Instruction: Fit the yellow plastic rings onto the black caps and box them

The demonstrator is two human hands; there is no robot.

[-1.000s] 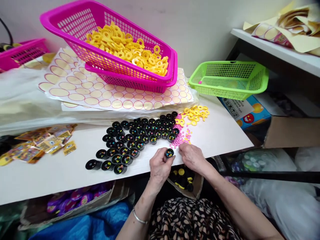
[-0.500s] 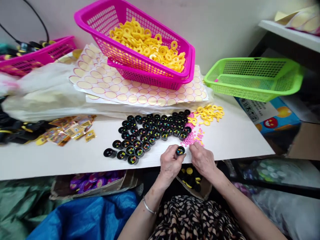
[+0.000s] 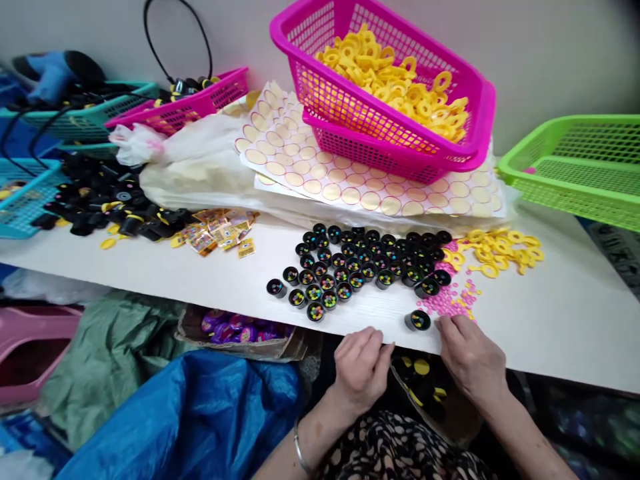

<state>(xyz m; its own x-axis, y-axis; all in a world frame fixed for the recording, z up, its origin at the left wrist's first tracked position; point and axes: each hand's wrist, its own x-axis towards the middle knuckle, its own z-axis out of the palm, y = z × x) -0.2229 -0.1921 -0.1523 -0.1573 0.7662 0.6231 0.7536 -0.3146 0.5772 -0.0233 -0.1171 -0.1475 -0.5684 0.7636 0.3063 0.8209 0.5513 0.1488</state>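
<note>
A small round black cup (image 3: 417, 321) with a few coloured bits inside stands by itself near the table's front edge, between my two hands. My left hand (image 3: 361, 368) is left of it at the edge, fingers curled in; whatever they may hold is hidden. My right hand (image 3: 473, 357) is closed in a pinch just right of the cup, beside a scatter of tiny pink beads (image 3: 453, 300). Its fingertips hide anything between them. Behind the hands, many similar black cups (image 3: 341, 274) stand grouped, several showing colourful beads inside.
Yellow ring pieces (image 3: 505, 250) lie beyond the beads. A tilted magenta basket (image 3: 400, 150) holds more rings, above sticker sheets (image 3: 320, 170). A green basket (image 3: 570, 193) stands right. Leftward are small printed packets (image 3: 220, 230) and piled black parts (image 3: 125, 200). Below is a blue tarp (image 3: 200, 413).
My left hand has let go of the black cup and drawn back left; the cup now stands on the table. The view has swung left, showing more baskets there.
</note>
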